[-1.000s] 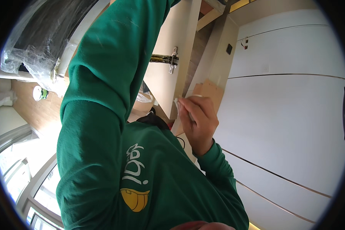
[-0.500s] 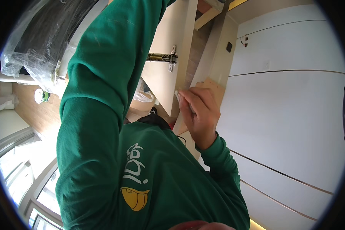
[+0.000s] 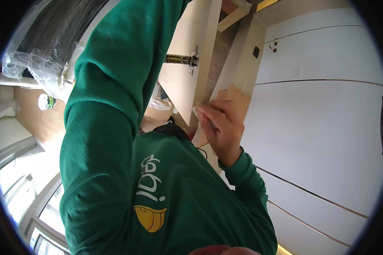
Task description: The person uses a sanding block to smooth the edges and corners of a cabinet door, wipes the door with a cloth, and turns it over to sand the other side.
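My right hand (image 3: 222,129) is raised in front of me, its fingers closed in a pinch. A small whitish piece (image 3: 195,109) shows at the fingertips; its kind is too small to tell. Those fingertips are at the lower edge of a cream door panel (image 3: 187,89), and I cannot tell whether they touch it. A metal hinge (image 3: 183,59) is fixed to the panel's face. My left arm (image 3: 110,80), in a green sleeve, stretches up past the top of the view, so the left hand is out of sight.
White wall panels with thin dark seams (image 3: 315,127) stand at the right. A brown board (image 3: 236,100) is behind my right hand. To the left are a plastic-wrapped dark item (image 3: 51,38), a white-and-green tub (image 3: 46,102) on the wooden floor, and windows (image 3: 23,199).
The view has shifted slightly. The pinching right hand has moved a little down along the panel's edge, and the left arm stays stretched upward.
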